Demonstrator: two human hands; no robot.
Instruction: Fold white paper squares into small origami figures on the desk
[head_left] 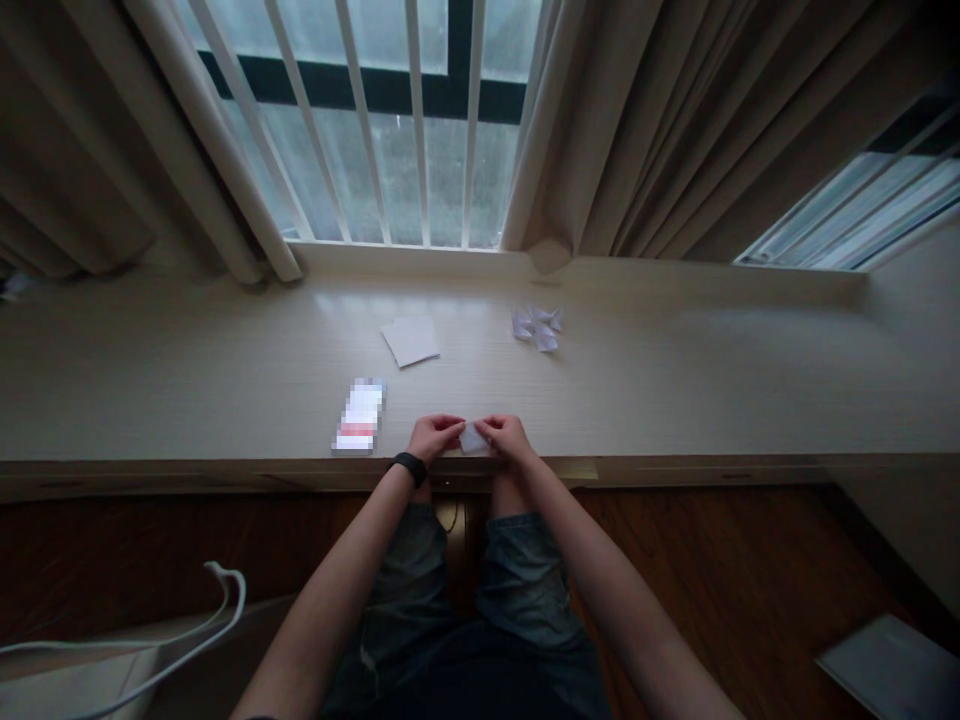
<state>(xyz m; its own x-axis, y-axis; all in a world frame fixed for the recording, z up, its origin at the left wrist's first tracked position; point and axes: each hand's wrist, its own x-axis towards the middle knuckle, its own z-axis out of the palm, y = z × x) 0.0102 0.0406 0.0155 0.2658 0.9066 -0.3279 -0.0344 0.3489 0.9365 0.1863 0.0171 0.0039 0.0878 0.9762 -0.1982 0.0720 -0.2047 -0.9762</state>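
Note:
A small piece of white paper [472,439] is pinched between my two hands at the front edge of the counter. My left hand [436,436], with a black band on the wrist, grips its left side. On its right side, the fingers of my right hand [505,437] are closed on the paper. Farther back lies a stack of square white paper sheets [411,341]. To the right of that stack sit several folded paper pieces [538,327] in a cluster.
A phone [360,416] with a blurred-out screen lies left of my hands on the pale counter [675,380]. Behind the counter are a barred window [397,170] and brown curtains [615,130]. A white cable [238,590] loops at lower left.

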